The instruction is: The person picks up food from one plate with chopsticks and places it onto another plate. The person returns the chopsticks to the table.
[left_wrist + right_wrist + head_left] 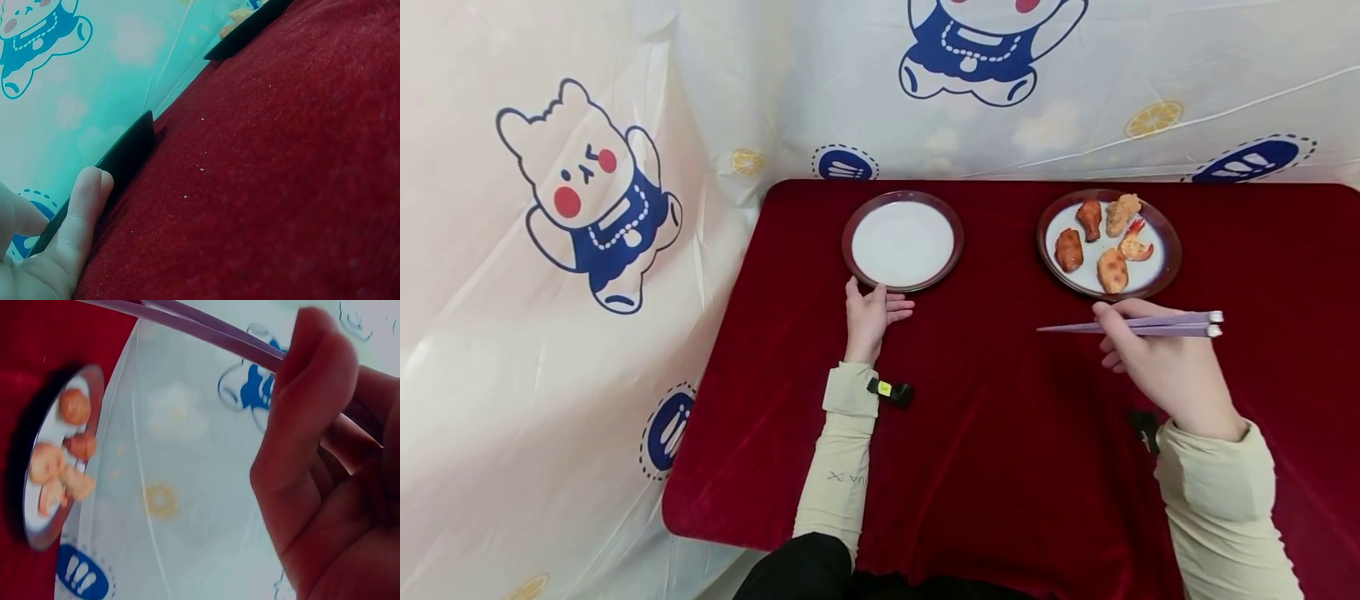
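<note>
My left hand point(867, 321) is at the near edge of a white plate with a brown rim point(902, 242), thumb and index fingertip at the rim, other fingers stretched out to the right. Seen from the left wrist, the fingers point(84, 206) lie straight along the plate's dark outer side point(128, 150). With my right hand point(1165, 358) I hold a pair of lilac chopsticks point(1172, 325), level, tips pointing left and close together, nothing between them. They are just on the near side of a second brown-rimmed plate point(1172, 258) bearing several food pieces.
On the right plate lie a drumstick point(1089, 219), a brown wing-like piece point(1069, 250), a breaded piece point(1122, 214), a shrimp point(1137, 243) and a golden oval piece point(1112, 271). Dark red cloth point(985, 433) covers the table. A printed white curtain point(790, 83) hangs behind and left.
</note>
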Demonstrator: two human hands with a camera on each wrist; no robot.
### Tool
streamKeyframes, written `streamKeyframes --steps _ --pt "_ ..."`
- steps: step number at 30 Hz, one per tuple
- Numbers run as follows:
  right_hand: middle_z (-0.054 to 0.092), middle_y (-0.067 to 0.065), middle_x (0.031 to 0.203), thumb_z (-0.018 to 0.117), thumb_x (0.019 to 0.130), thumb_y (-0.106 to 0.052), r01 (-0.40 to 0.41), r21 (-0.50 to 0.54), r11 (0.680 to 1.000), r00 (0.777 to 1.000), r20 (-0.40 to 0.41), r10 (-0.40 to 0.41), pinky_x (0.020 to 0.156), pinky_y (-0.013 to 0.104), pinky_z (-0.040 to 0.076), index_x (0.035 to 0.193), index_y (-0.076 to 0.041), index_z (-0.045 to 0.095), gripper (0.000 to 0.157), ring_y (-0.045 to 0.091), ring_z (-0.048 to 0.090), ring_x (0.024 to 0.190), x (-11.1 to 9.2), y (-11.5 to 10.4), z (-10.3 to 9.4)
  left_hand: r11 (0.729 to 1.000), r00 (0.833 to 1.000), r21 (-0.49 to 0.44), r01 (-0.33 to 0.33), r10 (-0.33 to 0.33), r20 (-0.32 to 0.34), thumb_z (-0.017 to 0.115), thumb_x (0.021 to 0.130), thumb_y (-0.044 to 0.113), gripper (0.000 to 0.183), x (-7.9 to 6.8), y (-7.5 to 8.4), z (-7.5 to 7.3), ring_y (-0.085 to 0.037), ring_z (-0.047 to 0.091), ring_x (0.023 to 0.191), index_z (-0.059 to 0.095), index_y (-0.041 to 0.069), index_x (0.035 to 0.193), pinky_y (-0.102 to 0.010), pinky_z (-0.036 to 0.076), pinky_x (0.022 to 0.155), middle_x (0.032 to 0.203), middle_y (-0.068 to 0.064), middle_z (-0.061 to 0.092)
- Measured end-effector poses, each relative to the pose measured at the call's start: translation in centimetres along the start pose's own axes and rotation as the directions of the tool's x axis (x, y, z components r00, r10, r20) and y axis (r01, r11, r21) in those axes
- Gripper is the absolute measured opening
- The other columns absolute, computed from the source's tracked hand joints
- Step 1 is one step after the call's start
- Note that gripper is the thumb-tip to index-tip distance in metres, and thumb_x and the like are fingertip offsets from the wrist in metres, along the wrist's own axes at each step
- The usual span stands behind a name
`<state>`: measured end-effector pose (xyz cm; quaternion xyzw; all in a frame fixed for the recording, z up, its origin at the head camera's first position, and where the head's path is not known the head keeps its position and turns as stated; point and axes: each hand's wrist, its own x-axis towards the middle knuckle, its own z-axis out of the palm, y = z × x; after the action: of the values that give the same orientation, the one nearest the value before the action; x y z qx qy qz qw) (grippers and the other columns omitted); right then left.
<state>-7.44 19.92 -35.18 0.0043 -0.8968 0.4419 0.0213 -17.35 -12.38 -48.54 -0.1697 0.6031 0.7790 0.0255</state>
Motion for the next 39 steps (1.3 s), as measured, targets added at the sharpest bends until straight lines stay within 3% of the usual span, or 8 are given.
streamKeyframes --steps 4,7,11,16,23,29,39 --pt "0.063 -0.016 0.06 0.057 0.096 -0.022 -0.016 0.094 0.995 0.992 -0.12 0.027 0.047 0.016 0.055 0.094 -0.001 0.07 0.025 0.004 0.063 0.05 0.5 1.0 -1.5 1.0 1.0 -0.001 -0.005 0.005 -0.004 0.044 0.102 0.012 0.076 0.0 0.1 -0.1 -0.021 0.072 0.071 -0.01 0.017 0.156 -0.038 0.063 0.075 0.1 -0.023 0.065" --pt "0.064 -0.018 0.059 0.057 0.096 -0.02 -0.033 0.143 0.989 0.98 -0.191 0.06 0.046 0.014 0.054 0.086 -0.009 0.07 0.02 0.001 0.062 0.049 1.4 2.2 -2.8 1.0 1.0 0.0 -0.012 0.012 -0.007 0.043 0.102 0.012 0.076 0.1 0.1 -0.2 -0.021 0.072 0.071 -0.01 0.016 0.156 -0.038 0.063 0.074 0.099 -0.023 0.065" --pt "0.061 -0.024 0.057 0.054 0.097 -0.027 -0.08 0.12 0.99 0.958 -0.264 0.109 0.045 0.01 0.051 0.083 -0.021 0.066 0.02 -0.005 0.06 0.047 3.1 3.8 -4.4 1.0 1.0 -0.002 -0.013 0.013 -0.008 0.043 0.102 0.013 0.076 0.1 0.1 -0.3 -0.021 0.072 0.071 -0.01 0.017 0.156 -0.038 0.063 0.074 0.099 -0.021 0.065" --pt "0.059 -0.026 0.056 0.052 0.098 -0.033 -0.155 0.157 0.975 0.919 -0.339 0.201 0.045 0.007 0.05 0.09 -0.022 0.067 0.02 -0.008 0.059 0.047 5.2 5.3 -5.5 1.0 1.0 -0.002 -0.021 0.021 -0.006 0.043 0.102 0.013 0.076 0.2 0.2 -0.4 -0.02 0.072 0.071 -0.01 0.017 0.156 -0.038 0.063 0.075 0.099 -0.021 0.065" --pt "0.062 -0.021 0.055 0.053 0.097 -0.037 -0.196 0.287 0.938 0.888 -0.353 0.294 0.044 0.009 0.05 0.082 -0.028 0.068 0.024 -0.004 0.06 0.045 7.0 5.8 -5.6 0.999 1.0 -0.016 -0.027 0.027 -0.004 0.043 0.102 0.013 0.074 0.3 0.2 -0.3 -0.019 0.072 0.069 -0.009 0.016 0.156 -0.038 0.063 0.074 0.098 -0.022 0.064" --pt "0.062 -0.017 0.053 0.054 0.096 -0.038 -0.222 0.356 0.908 0.856 -0.375 0.356 0.042 0.011 0.05 0.08 -0.024 0.07 0.027 -0.001 0.059 0.043 8.1 6.5 -5.1 1.0 1.0 -0.016 -0.012 0.012 0.0 0.043 0.102 0.013 0.074 0.2 0.1 -0.2 -0.02 0.072 0.069 -0.009 0.016 0.156 -0.039 0.063 0.075 0.101 -0.025 0.064" --pt "0.058 -0.017 0.05 0.051 0.097 -0.037 -0.267 0.362 0.893 0.825 -0.393 0.406 0.04 0.012 0.049 0.073 -0.026 0.066 0.03 -0.002 0.056 0.04 8.7 6.7 -4.4 1.0 1.0 -0.008 -0.011 0.011 0.009 0.043 0.102 0.013 0.075 0.1 -0.3 -0.1 -0.021 0.072 0.07 -0.009 0.017 0.156 -0.038 0.063 0.075 0.097 -0.021 0.065"
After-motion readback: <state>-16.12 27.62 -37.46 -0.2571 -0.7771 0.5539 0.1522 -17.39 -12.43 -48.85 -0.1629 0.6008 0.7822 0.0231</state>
